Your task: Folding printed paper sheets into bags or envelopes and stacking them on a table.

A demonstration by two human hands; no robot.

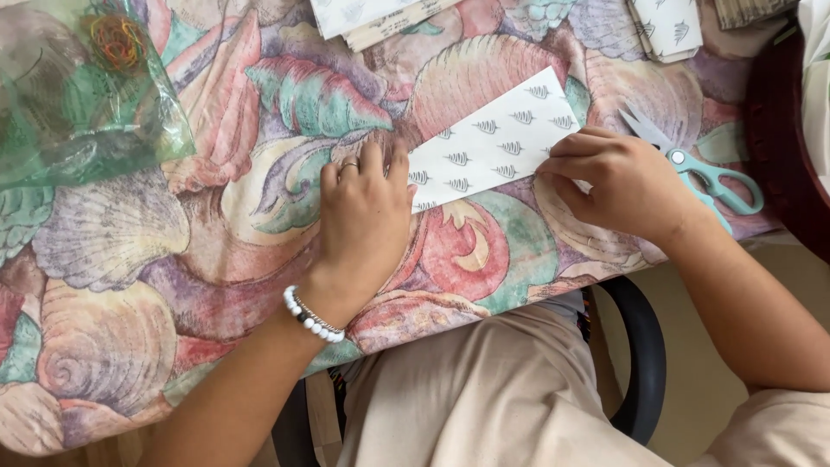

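On the table's shell-patterned cloth (130,259), near the edge closest to the person, lies a white sheet of paper (493,143) printed with rows of small dark leaf-like marks. It lies slanted, its upper end rising toward the right.

At its lower left end the left hand (363,220) rests palm down, fingers together and stretched flat, pressing the paper's corner onto the cloth; it grips nothing. A ring sits on one finger, and a bracelet of white beads (313,316) circles the wrist.

At the sheet's right end the right hand (618,182) is curled, its fingertips bent in and pinching the paper's edge against the table.

Just beside the right hand, on the far side of it, lie scissors (705,173) with pale teal handles, the blades pointing up and left, partly hidden behind the knuckles.

Farther out, at the top edge of the view, lie more pieces of the same printed paper: a stack (380,17) near the middle and another (670,26) to the right. At the upper left corner sits a clear greenish plastic bag (78,95) with coloured rubber bands (117,39) inside. Below the table edge show the person's beige clothing (484,389) and the dark arm of a chair (644,363).
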